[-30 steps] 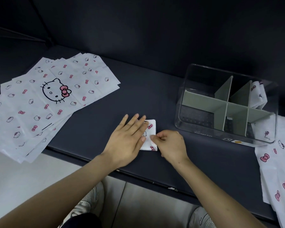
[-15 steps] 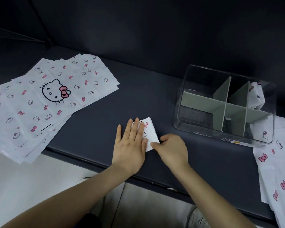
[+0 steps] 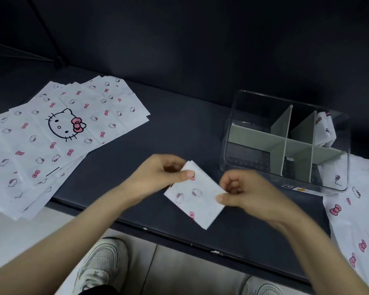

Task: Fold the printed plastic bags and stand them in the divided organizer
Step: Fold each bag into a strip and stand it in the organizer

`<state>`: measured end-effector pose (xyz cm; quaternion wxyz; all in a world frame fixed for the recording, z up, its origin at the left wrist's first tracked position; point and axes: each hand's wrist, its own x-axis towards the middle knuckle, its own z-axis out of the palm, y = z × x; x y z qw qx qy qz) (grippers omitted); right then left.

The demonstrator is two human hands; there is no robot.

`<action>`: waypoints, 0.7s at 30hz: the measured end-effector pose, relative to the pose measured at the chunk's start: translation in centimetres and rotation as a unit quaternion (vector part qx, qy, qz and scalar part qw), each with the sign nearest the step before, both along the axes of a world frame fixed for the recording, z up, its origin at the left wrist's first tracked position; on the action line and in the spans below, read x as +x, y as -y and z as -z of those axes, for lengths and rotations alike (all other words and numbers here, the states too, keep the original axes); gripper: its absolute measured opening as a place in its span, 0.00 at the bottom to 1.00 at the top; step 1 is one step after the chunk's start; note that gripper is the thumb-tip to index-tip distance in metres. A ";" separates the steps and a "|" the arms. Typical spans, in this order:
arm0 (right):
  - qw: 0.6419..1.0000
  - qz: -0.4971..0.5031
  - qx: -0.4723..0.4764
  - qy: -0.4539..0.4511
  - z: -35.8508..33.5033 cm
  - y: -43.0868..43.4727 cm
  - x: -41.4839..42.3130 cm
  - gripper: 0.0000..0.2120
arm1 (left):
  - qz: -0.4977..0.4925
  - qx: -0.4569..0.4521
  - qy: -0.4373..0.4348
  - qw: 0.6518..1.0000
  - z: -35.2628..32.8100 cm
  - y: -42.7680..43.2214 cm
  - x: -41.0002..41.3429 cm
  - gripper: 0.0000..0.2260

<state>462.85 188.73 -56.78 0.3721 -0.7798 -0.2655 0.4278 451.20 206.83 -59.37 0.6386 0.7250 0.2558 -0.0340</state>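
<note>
Dark bench (image 3: 190,128): left hand (image 3: 158,175) and right hand (image 3: 243,192) pinch a folded bag (image 3: 198,201), axis slanting lower-right; organizer (image 3: 254,167) sits upper right, nearer right hand.

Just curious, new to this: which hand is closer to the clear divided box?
Right. The right hand is just in front of the organizer; the left hand is farther left, across the folded bag both pinch.

folded bag (image 3: 197,196) between left hand (image 3: 158,177) and right hand (image 3: 243,192): thin white plastic, smooth, creased | flat bags (image 3: 62,133) left of left hand: same film, faint sheen | organizer (image 3: 247,167) beyond right hand: clear glossy plastic, matt grey-green dividers (image 3: 256,138) | counter (image 3: 179,133): dark, matt
</note>
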 end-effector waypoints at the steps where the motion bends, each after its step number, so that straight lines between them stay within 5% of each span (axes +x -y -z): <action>1: 1.000 0.005 0.009 0.000 -0.8 0.8 0.8 0.10 | 0.017 -0.027 0.019 0.999 -1.1 0.2 0.6 0.08; 5: 0.975 0.185 0.104 -0.058 -1.6 3.2 3.2 0.04 | -0.049 -0.085 0.089 0.991 -3.2 2.7 3.9 0.04; 9: 0.921 0.315 0.185 -0.136 -1.6 5.5 3.8 0.14 | -0.085 -0.149 0.109 0.979 -4.0 5.4 8.2 0.03; 13: 0.876 0.429 0.207 -0.075 -2.0 8.1 4.8 0.06 | -0.048 -0.122 0.110 0.985 -4.8 8.2 12.6 0.02; 16: 0.825 0.524 0.209 0.023 -2.6 10.7 6.7 0.03 | 0.018 0.098 0.146 0.984 -4.4 9.5 16.4 0.06; 18: 0.795 0.560 0.201 0.112 -2.9 12.3 8.1 0.05 | 0.103 0.324 0.189 0.921 -3.9 10.3 19.3 0.13; 21: 0.764 0.576 0.177 0.232 -3.4 13.9 9.9 0.08 | 0.224 0.478 0.219 0.821 -3.5 12.1 23.3 0.19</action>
